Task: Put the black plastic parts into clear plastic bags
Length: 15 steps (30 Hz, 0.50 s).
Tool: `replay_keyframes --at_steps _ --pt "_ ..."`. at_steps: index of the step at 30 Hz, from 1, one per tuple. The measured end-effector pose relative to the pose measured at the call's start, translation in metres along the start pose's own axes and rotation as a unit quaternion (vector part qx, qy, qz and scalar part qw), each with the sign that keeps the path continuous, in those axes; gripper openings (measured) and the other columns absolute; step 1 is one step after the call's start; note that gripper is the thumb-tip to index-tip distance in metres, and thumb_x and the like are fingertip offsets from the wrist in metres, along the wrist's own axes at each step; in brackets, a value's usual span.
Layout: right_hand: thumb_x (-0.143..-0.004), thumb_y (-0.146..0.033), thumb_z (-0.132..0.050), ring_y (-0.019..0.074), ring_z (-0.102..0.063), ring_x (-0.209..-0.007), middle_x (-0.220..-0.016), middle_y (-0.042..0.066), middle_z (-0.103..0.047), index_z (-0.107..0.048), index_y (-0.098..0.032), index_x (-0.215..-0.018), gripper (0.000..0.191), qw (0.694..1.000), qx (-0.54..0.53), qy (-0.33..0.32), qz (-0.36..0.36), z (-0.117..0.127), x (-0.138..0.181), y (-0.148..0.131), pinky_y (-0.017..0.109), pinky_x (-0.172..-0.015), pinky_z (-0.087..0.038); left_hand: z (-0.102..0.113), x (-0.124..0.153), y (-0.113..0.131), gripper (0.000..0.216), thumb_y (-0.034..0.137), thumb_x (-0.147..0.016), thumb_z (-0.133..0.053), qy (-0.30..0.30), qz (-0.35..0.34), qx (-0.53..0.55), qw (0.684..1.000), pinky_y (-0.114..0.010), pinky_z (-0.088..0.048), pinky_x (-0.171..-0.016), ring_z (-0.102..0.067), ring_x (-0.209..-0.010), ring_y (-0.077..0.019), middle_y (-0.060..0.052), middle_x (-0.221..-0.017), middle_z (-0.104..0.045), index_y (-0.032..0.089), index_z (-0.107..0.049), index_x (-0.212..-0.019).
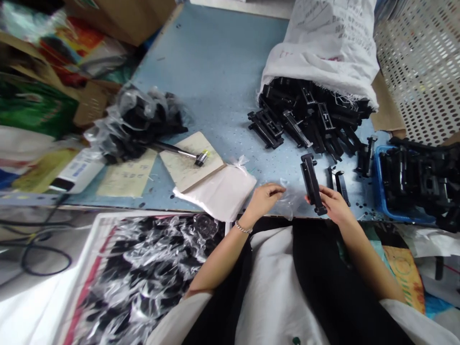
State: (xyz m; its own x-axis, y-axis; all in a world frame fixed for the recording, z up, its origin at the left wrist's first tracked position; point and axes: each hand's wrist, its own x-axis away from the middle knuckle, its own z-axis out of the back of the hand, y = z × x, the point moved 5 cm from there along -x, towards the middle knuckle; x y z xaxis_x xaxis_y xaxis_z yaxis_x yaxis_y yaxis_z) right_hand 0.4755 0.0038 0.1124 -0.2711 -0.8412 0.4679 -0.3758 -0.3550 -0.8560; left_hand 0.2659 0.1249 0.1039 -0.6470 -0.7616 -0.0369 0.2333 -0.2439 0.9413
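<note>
My right hand (334, 203) grips a long black plastic part (311, 181) near its lower end, holding it upright over the blue table's front edge. My left hand (264, 197) is closed in a pinch on a small clear plastic bag (293, 201) that hangs between both hands. A bracelet circles my left wrist. Two more black parts (338, 184) lie just right of the held one. A stack of clear bags (219, 191) rests left of my left hand.
A white sack (323, 48) spills several black parts (305, 120) at the back right. A blue bin (406, 182) of parts stands right. A box of bagged parts (143, 268) sits at the lower left. Papers and a marker (179, 152) lie mid-left.
</note>
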Motion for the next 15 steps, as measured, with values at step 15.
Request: replay_keyframes --at_steps 15 --pt "-0.084 -0.047 -0.078 0.0089 -0.053 -0.051 -0.073 0.005 -0.072 -0.071 -0.016 -0.097 0.034 0.953 -0.230 -0.123 -0.155 -0.033 0.050 0.052 0.017 -0.040 -0.040 -0.041 0.014 0.031 0.066 0.009 -0.098 -0.050 0.146 -0.265 -0.200 0.932 -0.036 -0.056 -0.104 -0.067 -0.120 -0.0222 -0.014 -0.140 -0.060 0.027 -0.033 -0.160"
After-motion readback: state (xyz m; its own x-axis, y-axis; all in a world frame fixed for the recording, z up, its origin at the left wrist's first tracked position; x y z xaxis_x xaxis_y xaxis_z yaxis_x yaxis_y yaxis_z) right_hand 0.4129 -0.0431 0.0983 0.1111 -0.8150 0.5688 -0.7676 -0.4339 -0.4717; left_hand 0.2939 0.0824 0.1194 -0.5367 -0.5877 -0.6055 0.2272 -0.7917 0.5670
